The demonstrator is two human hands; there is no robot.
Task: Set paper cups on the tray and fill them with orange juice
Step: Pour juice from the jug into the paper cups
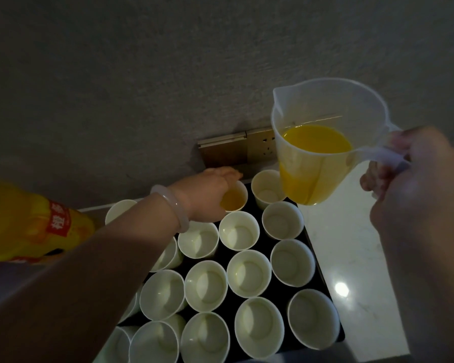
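Here, my right hand [414, 179] clenches its fingers [378, 176] around the handle of a clear jug [323, 142], held upright above the tray's far right corner and about a third full of orange juice. My left hand [207, 192] reaches across the black tray [323, 273], fingers curled around the rim of the one filled cup [233, 199] in the far row. Just right of it, beneath the jug, stands an empty cup [266, 189]. Roughly eighteen white paper cups crowd the tray, my forearm hiding some. One juice bottle [29, 224] lies at the left; a bangle [173, 205] circles my left wrist; the pale counter [351, 258] shows at right
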